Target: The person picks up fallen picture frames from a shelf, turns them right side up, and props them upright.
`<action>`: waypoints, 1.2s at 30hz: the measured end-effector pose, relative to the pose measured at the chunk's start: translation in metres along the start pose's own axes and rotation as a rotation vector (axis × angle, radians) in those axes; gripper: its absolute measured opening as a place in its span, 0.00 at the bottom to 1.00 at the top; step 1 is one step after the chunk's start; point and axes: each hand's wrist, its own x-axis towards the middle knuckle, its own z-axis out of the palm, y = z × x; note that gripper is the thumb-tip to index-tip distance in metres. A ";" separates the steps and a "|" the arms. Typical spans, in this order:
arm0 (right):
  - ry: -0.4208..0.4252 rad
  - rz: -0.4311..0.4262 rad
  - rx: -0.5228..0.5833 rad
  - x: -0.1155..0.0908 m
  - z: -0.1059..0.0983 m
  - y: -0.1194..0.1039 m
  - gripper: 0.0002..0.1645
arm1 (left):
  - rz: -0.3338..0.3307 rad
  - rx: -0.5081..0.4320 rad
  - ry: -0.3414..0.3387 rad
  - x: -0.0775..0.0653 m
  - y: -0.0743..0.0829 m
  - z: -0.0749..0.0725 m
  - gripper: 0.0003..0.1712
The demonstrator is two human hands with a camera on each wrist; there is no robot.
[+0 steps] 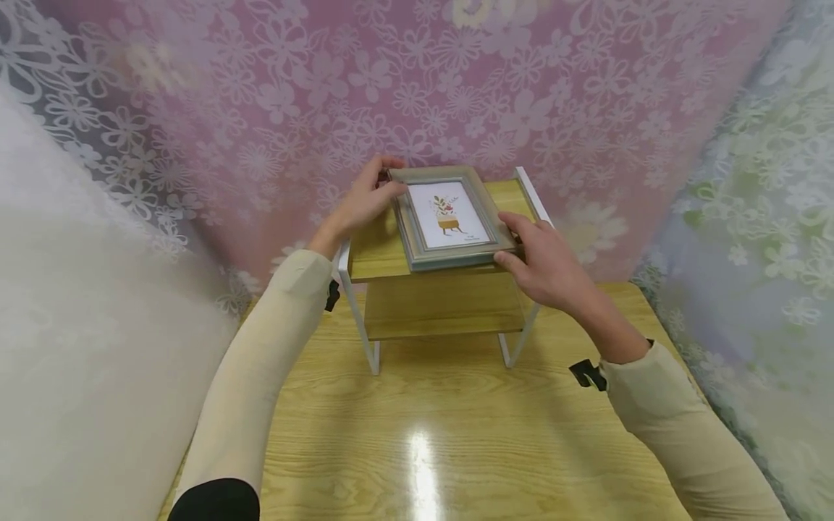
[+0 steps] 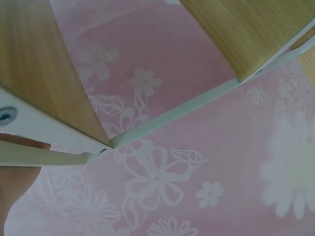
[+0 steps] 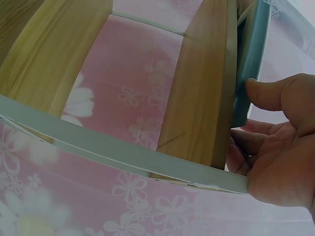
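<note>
A picture frame (image 1: 415, 239) with a grey-brown border and a potted-plant print lies at a slant on the top board of a small two-tier shelf (image 1: 381, 257). My left hand (image 1: 365, 201) grips its far left corner, thumb on the border and fingers around the far side. At the near right corner, my right hand (image 1: 550, 260) holds the frame between thumb and fingers. In the right wrist view my right thumb (image 3: 268, 94) presses the frame's blue-green edge (image 3: 251, 64). Only a bit of my left hand (image 2: 17, 189) shows in the left wrist view, behind the shelf's white metal side.
The shelf's lower board (image 1: 449, 307) sits between white metal legs (image 1: 365, 333). It stands on a shiny wood-grain surface (image 1: 365, 434), close to a pink flowered backdrop (image 1: 423, 87). Pale flowered panels rise at the left (image 1: 98, 325) and right (image 1: 762, 253).
</note>
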 end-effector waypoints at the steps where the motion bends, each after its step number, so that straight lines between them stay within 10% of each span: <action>1: -0.010 0.001 0.008 0.001 -0.001 0.000 0.36 | -0.002 -0.004 0.003 0.000 0.001 -0.001 0.30; 20: -0.094 0.011 0.061 0.026 -0.011 -0.003 0.41 | 0.130 0.081 0.094 -0.009 0.017 -0.014 0.28; 36: -0.089 0.048 0.037 0.055 -0.019 0.013 0.41 | 0.106 0.178 0.108 -0.037 0.021 -0.007 0.37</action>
